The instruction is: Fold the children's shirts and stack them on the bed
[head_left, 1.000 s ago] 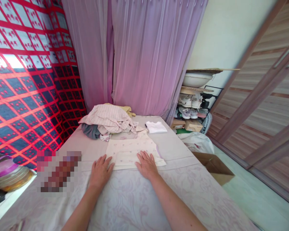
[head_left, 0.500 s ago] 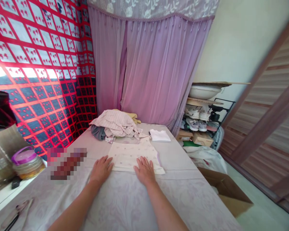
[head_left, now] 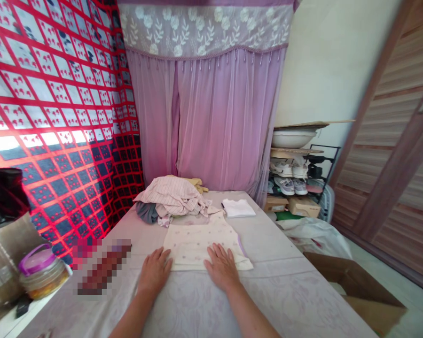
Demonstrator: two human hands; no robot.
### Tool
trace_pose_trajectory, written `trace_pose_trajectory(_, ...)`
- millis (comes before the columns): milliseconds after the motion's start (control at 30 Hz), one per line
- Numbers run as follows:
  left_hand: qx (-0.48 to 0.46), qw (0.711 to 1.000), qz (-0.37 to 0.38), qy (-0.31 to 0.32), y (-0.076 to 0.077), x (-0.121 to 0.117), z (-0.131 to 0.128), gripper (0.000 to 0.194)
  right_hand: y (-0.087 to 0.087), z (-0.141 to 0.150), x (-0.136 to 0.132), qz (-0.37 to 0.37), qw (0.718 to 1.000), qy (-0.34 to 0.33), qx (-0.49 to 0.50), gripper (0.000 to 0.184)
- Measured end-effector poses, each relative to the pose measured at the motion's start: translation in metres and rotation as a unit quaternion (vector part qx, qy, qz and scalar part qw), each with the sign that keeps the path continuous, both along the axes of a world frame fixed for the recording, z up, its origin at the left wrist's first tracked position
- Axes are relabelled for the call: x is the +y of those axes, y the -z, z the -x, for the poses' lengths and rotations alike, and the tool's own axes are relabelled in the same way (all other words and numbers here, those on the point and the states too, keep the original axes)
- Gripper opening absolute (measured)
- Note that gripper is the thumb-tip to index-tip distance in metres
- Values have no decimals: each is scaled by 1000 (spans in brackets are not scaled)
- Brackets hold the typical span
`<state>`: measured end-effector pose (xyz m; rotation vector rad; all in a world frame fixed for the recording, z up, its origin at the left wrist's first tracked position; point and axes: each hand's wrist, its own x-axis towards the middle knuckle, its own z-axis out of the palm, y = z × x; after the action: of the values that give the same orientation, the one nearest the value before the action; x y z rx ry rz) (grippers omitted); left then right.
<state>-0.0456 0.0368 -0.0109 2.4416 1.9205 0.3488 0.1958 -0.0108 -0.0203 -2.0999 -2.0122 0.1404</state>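
Note:
A cream top with small printed motifs (head_left: pixel 197 238) lies spread flat on the bed, with a purple edge along its right side. My left hand (head_left: pixel 155 270) rests palm down at its lower left corner, fingers stretched out. Flat on the lower part of the top is my right hand (head_left: pixel 222 266), its fingers spread. Neither hand grips the fabric. Just behind the top, a heap of clothes (head_left: pixel 172 195) touches its far end, with a pink striped garment uppermost. To the right of the heap sits a folded white garment (head_left: pixel 238 208).
The bed (head_left: pixel 285 300) carries a pixelated item (head_left: pixel 104 270) on its left. Beyond that side stands a jar with a purple lid (head_left: pixel 42 272). On the right are an open cardboard box (head_left: pixel 373 307), a white plastic bag (head_left: pixel 317 234) and a shoe rack (head_left: pixel 292 176). Purple curtains (head_left: pixel 225 126) hang behind.
The camera view has shifted, showing more of the curtain's top and the cardboard box. Both hands stay flat at the cream top's near edge, and the top looks unchanged.

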Motion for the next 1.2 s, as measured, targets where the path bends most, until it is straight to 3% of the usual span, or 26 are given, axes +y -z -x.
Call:
trace_pose_trajectory(600,7,1000,-5,2,16,12,7,46,3,1,3,-17,999,3,38,54)
trace_pose_trajectory(933,0,1000,-11,7,-1,-1,-2,42,-11,0,-4,31,999,1,-7,55)
trace_pose_trajectory(1200,0,1000,-11,4,1,-3,-3,42,-4,-2,-2,17,1000,-4,-1,54)
